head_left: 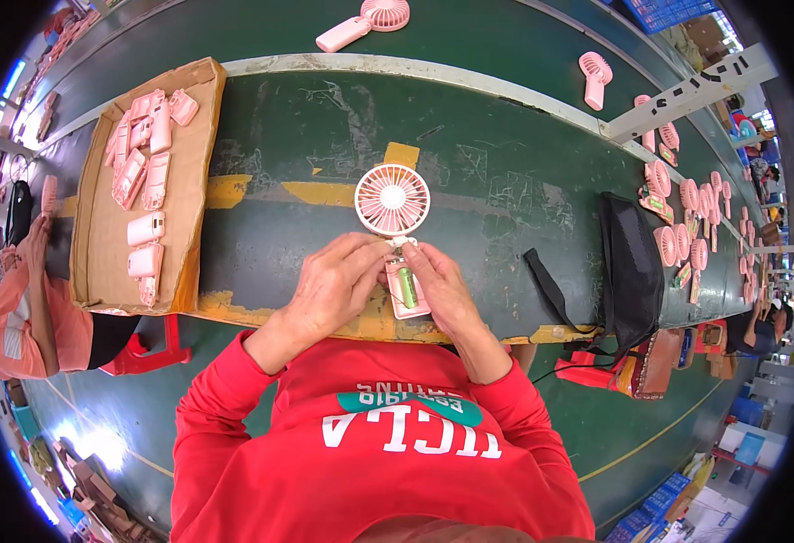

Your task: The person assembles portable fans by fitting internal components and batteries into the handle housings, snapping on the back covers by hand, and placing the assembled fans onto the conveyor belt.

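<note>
A pink handheld fan [392, 200] lies on the green worktable in front of me, its round grille pointing away. The fan's handle is open, and a green battery cell [407, 288] shows inside the pink shell. My left hand [329, 279] pinches at the neck of the fan from the left, fingertips together. My right hand [446, 294] grips the handle from the right, with its thumb near the neck. What small part the fingertips press there is hidden.
To the left stands a cardboard tray [89, 262] with several pink handle shells [145, 258]. A black bag [630, 271] with a strap lies at the right. Finished-looking pink fans [596, 80] rest beyond the pale rail. A metal post [695, 90] crosses the far right; a co-worker [21, 317] sits at the left.
</note>
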### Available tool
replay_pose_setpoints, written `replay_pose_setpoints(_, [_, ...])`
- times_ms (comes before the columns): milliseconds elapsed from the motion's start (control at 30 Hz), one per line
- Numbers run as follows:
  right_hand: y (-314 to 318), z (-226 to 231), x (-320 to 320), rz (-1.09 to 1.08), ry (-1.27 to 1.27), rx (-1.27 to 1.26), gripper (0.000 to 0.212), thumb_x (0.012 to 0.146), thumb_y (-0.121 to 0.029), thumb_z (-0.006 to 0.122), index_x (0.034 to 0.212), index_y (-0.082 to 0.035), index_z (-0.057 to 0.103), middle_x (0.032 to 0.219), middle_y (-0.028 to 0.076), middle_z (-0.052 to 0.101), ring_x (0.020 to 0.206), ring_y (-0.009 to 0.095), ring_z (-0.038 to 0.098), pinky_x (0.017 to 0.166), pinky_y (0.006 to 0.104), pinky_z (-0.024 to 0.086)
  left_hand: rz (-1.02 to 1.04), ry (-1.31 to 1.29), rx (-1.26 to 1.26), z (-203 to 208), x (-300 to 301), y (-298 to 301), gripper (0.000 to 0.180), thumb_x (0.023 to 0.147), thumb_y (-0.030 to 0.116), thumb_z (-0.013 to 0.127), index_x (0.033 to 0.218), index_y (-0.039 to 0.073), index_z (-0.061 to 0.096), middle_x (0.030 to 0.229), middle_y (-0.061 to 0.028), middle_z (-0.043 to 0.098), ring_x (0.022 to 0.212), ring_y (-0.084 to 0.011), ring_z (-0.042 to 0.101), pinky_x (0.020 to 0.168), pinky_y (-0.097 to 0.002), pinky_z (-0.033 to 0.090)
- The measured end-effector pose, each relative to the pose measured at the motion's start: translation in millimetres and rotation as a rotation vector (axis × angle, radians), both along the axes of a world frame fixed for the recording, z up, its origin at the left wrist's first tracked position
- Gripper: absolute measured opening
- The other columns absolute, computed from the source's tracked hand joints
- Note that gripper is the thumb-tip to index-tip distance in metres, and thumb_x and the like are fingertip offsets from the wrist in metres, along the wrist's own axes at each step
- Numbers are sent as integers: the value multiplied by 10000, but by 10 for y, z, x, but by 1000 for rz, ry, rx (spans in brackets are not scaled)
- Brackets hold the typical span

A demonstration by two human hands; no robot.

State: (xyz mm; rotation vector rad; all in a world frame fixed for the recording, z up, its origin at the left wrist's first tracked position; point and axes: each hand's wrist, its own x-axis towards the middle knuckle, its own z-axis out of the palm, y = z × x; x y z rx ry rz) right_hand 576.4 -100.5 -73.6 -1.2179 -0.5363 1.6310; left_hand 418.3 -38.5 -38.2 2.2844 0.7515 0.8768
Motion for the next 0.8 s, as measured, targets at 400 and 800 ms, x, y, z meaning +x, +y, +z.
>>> replay_pose_setpoints(400, [-93,-77,101,90,117,102,369,911,-99,542,1249,3,433,1103,41,553,991,96,545,838,246,472,-132,116,-52,30,127,128,93,758,67,644,839,20,644,790,-103,606,687,-267,611,599,-345,495])
replay_pose_setpoints(800, [-61,-19,25,40,8,89,307,902,-64,533,1192,21,480,1088,40,564,980,89,531,842,238,439,-238,428,226,57,296,153,180,648,47,597,807,17,519,757,-116,527,723,-285,587,617,-379,483])
